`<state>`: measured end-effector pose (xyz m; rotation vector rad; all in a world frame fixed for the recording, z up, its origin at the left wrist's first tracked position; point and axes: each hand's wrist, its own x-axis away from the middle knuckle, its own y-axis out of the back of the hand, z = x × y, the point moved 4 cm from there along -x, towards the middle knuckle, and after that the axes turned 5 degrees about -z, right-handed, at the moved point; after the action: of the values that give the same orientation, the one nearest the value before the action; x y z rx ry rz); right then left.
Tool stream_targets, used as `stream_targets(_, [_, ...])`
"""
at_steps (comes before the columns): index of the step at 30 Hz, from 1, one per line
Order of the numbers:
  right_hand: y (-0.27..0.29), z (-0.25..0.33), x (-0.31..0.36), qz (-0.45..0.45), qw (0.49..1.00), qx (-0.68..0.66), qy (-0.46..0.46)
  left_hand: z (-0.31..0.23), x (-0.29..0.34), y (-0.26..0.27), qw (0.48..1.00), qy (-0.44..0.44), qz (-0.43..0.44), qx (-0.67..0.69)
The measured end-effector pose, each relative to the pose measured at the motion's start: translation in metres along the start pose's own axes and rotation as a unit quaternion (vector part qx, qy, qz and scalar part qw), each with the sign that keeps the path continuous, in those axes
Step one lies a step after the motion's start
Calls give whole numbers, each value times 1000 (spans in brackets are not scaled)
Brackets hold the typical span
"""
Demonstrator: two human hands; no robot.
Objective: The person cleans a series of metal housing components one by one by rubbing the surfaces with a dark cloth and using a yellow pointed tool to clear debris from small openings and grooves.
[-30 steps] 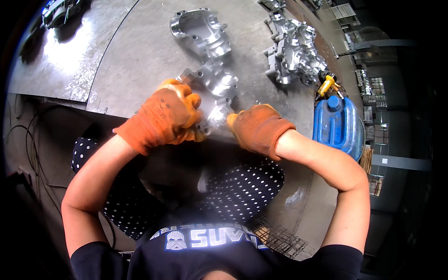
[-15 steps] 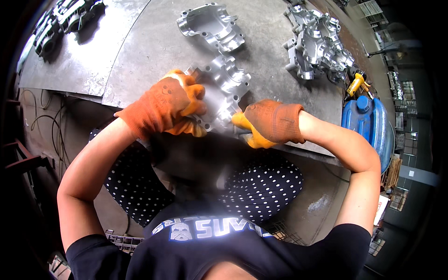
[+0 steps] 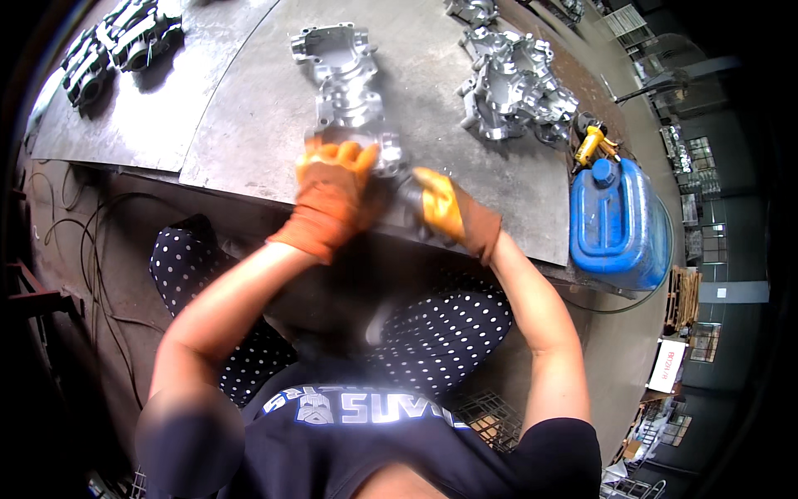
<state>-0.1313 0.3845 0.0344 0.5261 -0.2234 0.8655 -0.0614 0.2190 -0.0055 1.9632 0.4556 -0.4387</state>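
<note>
My left hand [image 3: 334, 191], in an orange glove, has its fingers curled over the near part of a silvery metal casting [image 3: 349, 108] on the table. Part of that casting is covered by the glove and smeared by motion. Just right of it, near the table's front edge, my gloved right hand [image 3: 455, 212] is bent round a dark rounded thing [image 3: 411, 200], too blurred to name. Farther off, a second open-sided casting [image 3: 331, 48] lies against or close to the first; whether they touch I cannot tell.
Several silvery castings [image 3: 515, 87] are heaped at the right of the metal table [image 3: 241, 125]. Dark castings [image 3: 137, 37] stand far left. Beyond the right edge are a yellow tool [image 3: 588, 148] and a blue canister [image 3: 619, 220]. Hoses [image 3: 96, 241] hang at the left.
The view has shifted, so the right-hand things appear farther left. My left hand has gone from the casting's left side to over its near part. My right hand has come away from the casting.
</note>
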Motion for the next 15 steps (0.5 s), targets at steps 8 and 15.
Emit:
stream_targets(8, [68,-39,-10,-270,799,536,40,-18,-5,16,985,-145,-34,82])
stream_targets(15, [40,6,15,-163,657,736,19,3,-33,-18,971,-222,45,79])
